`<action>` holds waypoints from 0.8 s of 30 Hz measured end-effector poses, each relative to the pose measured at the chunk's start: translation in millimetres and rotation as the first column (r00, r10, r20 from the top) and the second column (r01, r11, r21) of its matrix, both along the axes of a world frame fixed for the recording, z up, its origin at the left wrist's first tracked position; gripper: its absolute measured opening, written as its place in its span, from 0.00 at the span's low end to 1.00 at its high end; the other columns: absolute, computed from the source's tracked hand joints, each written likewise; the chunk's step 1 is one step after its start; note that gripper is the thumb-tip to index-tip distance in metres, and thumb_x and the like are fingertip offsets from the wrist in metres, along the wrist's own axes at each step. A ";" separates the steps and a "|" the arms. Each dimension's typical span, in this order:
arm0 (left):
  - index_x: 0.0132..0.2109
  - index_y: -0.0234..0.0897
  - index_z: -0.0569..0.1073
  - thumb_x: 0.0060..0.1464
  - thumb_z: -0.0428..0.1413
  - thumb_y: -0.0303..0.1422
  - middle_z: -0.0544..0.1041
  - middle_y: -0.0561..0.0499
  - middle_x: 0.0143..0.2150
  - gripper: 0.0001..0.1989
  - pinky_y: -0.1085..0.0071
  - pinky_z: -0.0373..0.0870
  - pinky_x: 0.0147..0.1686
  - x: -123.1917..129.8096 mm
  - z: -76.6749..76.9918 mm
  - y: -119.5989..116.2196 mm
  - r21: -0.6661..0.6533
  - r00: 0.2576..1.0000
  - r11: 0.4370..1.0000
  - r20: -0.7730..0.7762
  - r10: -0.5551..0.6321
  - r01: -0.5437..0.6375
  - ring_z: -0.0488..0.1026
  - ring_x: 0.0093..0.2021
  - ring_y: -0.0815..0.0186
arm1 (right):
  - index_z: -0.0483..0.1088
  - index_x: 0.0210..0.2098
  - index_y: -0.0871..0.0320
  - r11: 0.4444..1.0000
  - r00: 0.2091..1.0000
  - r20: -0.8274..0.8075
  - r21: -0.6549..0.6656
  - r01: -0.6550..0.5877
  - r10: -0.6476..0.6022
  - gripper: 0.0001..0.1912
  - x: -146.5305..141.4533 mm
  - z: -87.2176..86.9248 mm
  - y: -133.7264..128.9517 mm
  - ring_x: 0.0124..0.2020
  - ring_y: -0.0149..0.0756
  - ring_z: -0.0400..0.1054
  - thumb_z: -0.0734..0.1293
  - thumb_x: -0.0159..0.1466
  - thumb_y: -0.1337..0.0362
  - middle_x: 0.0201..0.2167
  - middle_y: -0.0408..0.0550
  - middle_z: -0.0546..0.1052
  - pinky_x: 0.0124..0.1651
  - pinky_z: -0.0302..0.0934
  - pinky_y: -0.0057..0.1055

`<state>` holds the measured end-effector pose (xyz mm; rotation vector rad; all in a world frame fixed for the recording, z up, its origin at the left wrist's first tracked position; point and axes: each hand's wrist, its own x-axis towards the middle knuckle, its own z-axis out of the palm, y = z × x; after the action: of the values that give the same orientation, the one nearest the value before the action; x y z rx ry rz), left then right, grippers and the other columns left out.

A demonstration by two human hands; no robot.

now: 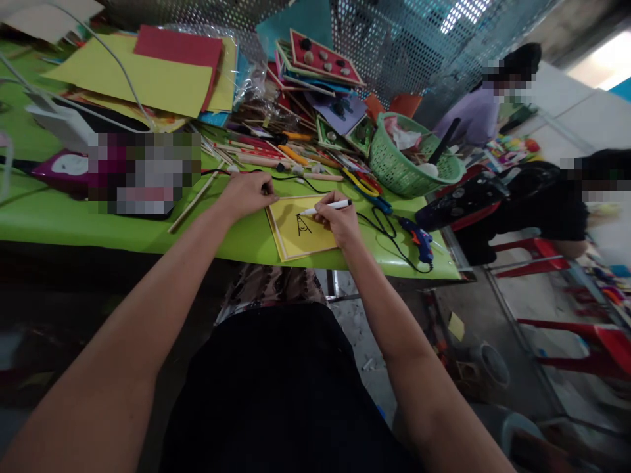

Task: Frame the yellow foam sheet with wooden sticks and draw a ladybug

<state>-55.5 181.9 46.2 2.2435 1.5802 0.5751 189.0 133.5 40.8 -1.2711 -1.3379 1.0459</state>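
A yellow card (315, 240) with a pale border lies on the green table near its front edge. Black marker lines form a small drawing, like a tapered tower, on its face. Between the fingers of my right hand (339, 220) is a white marker (328, 207) with a dark end, its tip on or just above the drawing. My left hand (250, 194) is at the card's upper left corner, fingers curled and thumb pressing on that corner.
Behind the card lie sticks, pens and yellow-handled scissors (362, 184). A green basket (394, 161) and a blue glue gun (418, 238) with its cable are on the right. Coloured paper (142, 75) is stacked at left. Other people sit at right by red chairs (535, 253).
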 end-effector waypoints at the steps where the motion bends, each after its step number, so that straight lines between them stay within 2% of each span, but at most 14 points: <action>1: 0.42 0.40 0.78 0.59 0.60 0.40 0.84 0.49 0.40 0.09 0.65 0.67 0.45 0.1 0.6 -0.3 -0.003 1.000 1.000 -0.002 0.002 -0.002 0.77 0.40 0.59 | 0.68 0.28 0.53 1.000 1.000 -0.009 0.000 0.000 0.000 0.11 -0.2 0.3 -0.2 0.22 0.27 0.65 0.74 0.53 0.58 0.19 0.38 0.75 0.24 0.52 0.23; 7: 0.41 0.40 0.78 0.58 0.60 0.39 0.83 0.49 0.38 0.08 0.65 0.67 0.45 0.8 3.0 -1.4 -0.022 1.000 1.000 -0.003 0.011 -0.011 0.77 0.39 0.59 | 0.68 0.27 0.53 1.000 0.996 -0.083 0.001 -0.015 0.015 0.13 -0.7 2.0 -0.3 0.22 0.27 0.66 0.75 0.51 0.57 0.19 0.39 0.76 0.26 0.56 0.24; 15: 0.41 0.40 0.78 0.57 0.59 0.41 0.83 0.49 0.38 0.10 0.64 0.68 0.47 -1.0 0.4 -0.4 -0.009 1.000 1.000 0.023 -0.004 0.004 0.77 0.39 0.59 | 0.68 0.28 0.54 0.999 0.998 -0.041 -0.024 -0.039 0.038 0.14 -0.7 3.2 -2.3 0.20 0.25 0.63 0.76 0.53 0.56 0.20 0.38 0.76 0.22 0.50 0.23; 24: 0.41 0.41 0.78 0.58 0.60 0.40 0.84 0.49 0.40 0.08 0.65 0.68 0.44 -1.1 0.1 -1.0 -0.004 1.000 1.000 0.019 0.001 0.000 0.77 0.40 0.59 | 0.68 0.29 0.53 0.999 0.999 0.014 -0.017 -0.046 0.046 0.14 -0.2 1.3 -1.1 0.21 0.27 0.62 0.75 0.53 0.54 0.20 0.38 0.75 0.23 0.52 0.24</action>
<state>-56.5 180.9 46.2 2.2285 1.5716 0.5908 188.8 132.3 42.2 -1.2671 -1.3773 1.0834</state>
